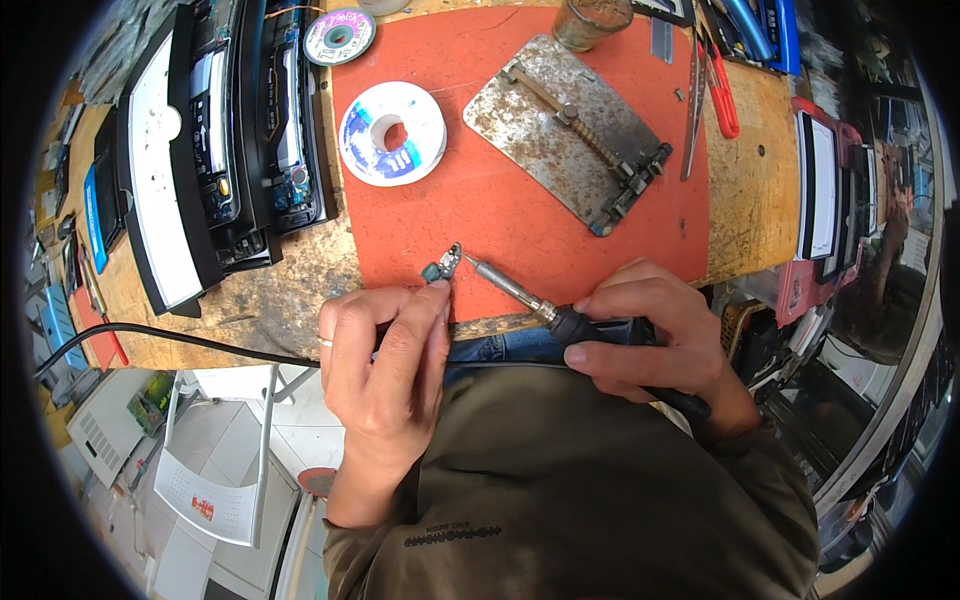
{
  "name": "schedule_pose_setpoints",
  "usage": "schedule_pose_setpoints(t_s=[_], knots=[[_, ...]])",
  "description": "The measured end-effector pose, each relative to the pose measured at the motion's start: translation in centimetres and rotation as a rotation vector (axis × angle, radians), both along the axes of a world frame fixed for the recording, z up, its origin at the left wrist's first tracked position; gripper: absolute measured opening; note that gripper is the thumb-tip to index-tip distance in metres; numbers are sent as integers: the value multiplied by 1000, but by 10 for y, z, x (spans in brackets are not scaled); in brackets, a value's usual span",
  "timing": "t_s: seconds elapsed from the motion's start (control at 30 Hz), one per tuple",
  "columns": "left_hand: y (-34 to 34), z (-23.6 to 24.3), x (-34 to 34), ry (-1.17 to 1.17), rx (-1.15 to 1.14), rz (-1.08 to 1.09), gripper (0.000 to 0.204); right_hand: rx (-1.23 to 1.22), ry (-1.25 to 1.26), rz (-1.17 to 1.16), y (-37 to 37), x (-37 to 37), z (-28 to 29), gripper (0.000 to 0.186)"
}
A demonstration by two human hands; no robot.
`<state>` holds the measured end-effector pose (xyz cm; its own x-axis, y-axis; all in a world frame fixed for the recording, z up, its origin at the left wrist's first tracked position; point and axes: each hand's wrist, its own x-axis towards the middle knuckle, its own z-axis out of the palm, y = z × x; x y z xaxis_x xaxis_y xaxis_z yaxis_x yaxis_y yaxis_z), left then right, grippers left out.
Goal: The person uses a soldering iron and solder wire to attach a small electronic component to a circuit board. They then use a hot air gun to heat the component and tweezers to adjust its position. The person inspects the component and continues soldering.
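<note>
Devices: left, on the desk. Cord: runs from the left, passing from sight at the left hand. White spool: far, on the mat. Left grip: pinches the part over the mat's near side. Iron: tip just right of the part; handle grasped by the right hand. Holder, cup: far. Tweezers: far right.

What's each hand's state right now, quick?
Left hand: closed, fingertips pinching a small metal-and-green part.
Right hand: closed around the soldering iron, its tip near that part.
</note>
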<state>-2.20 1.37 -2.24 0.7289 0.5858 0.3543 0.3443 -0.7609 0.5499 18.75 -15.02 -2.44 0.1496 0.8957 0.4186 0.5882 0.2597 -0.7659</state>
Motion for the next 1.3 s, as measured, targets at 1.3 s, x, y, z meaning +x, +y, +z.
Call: schedule_pose_setpoints(t_s=[1.3], knots=[[0,-2,-1,-13,3,-8,34,-57,-19,52,2,-3,10,37]])
